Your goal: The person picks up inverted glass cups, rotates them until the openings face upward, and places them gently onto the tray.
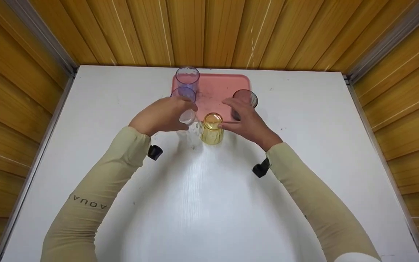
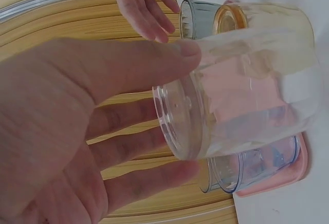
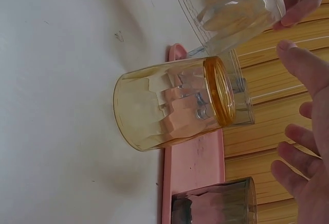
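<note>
An upside-down clear cup (image 2: 257, 95) stands under my left hand (image 1: 164, 114), which grips it near the base, thumb on one side and fingers on the other. In the right wrist view this clear cup (image 3: 234, 11) leans a little. Beside it, a yellow cup (image 1: 212, 134) rests upside down on the table, its amber base up. Close by the yellow cup is my right hand (image 1: 247, 122), its fingers spread and holding nothing. In the right wrist view a gap shows between those fingers (image 3: 300, 154) and the yellow cup (image 3: 159, 106).
A pink tray (image 1: 218, 85) lies behind the hands on the white table (image 1: 195, 203). Two bluish cups, one farther back (image 1: 187, 77) and one nearer (image 1: 186, 92), stand on its left. A dark grey cup (image 1: 245, 97) stands at its right. Wood-panelled walls (image 1: 224, 32) enclose the table.
</note>
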Tool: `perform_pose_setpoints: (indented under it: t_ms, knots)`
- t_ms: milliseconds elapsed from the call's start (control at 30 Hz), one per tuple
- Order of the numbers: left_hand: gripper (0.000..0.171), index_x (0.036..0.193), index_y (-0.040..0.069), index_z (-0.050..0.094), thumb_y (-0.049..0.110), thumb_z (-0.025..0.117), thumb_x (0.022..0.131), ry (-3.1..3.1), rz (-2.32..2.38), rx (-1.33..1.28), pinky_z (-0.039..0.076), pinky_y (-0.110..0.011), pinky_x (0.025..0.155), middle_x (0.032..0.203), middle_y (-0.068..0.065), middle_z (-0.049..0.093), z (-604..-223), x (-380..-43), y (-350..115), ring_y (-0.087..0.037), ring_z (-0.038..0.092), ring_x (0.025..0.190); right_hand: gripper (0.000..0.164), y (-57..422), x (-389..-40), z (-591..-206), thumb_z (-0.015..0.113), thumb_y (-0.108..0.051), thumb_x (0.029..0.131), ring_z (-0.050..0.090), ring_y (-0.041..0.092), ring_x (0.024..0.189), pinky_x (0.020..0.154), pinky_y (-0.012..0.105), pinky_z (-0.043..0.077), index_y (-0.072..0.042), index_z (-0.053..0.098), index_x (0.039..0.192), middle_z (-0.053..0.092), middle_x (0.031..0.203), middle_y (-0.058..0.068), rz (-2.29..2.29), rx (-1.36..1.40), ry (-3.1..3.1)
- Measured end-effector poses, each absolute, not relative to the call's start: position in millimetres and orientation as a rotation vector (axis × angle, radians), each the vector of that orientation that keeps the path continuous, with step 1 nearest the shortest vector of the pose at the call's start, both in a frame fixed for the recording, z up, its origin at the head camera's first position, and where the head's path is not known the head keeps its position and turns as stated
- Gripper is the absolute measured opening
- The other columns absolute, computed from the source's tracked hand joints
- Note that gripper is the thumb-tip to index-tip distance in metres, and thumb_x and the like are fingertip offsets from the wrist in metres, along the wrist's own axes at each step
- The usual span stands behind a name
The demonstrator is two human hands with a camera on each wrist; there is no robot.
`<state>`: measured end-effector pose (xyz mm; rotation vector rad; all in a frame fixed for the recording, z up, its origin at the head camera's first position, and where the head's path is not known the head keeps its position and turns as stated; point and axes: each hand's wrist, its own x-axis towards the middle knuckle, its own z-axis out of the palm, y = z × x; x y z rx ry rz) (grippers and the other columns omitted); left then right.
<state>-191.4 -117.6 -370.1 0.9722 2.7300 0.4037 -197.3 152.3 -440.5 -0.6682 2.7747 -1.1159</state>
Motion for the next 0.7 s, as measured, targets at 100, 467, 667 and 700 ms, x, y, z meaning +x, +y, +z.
perform_pose_setpoints:
  t_ms: [100,467,667,700]
  knots:
    - [0.051,0.125,0.010,0.063,0.018,0.081,0.078,2.730,0.432,0.976,0.050,-0.042,0.101,0.121,-0.008,0.066,-367,-191,-118,-0.025,0.063,0.110,0.074,151,-197,-441,0.079,-0.040,0.078,0.036,0.013,0.139,0.113,0.040,0.039,-0.028,0.044,0.142,0.043,0.147,-0.008,-1.129,-0.664,2.757]
    - [0.049,0.125,0.009,0.063,0.022,0.079,0.080,2.729,0.491,0.945,0.051,-0.042,0.100,0.122,-0.008,0.065,-361,-189,-119,-0.025,0.063,0.110,0.082,139,-190,-443,0.074,-0.057,0.075,0.036,0.013,0.141,0.116,0.052,0.030,-0.032,0.040,0.145,0.040,0.150,-0.011,-1.000,-0.618,2.749]
    - [0.049,0.125,0.009,0.063,0.022,0.078,0.081,2.734,0.544,0.968,0.050,-0.041,0.102,0.123,-0.007,0.064,-358,-190,-118,-0.024,0.061,0.114,0.083,135,-189,-445,0.074,-0.061,0.072,0.036,0.012,0.140,0.116,0.059,0.026,-0.033,0.042,0.143,0.041,0.149,-0.011,-0.997,-0.653,2.761]
    - [0.049,0.126,0.009,0.063,0.022,0.078,0.081,2.732,0.549,0.971,0.050,-0.040,0.102,0.123,-0.007,0.064,-357,-190,-118,-0.024,0.061,0.115,0.084,134,-189,-445,0.073,-0.063,0.072,0.036,0.012,0.141,0.116,0.063,0.021,-0.034,0.041,0.143,0.041,0.149,-0.011,-0.992,-0.652,2.764]
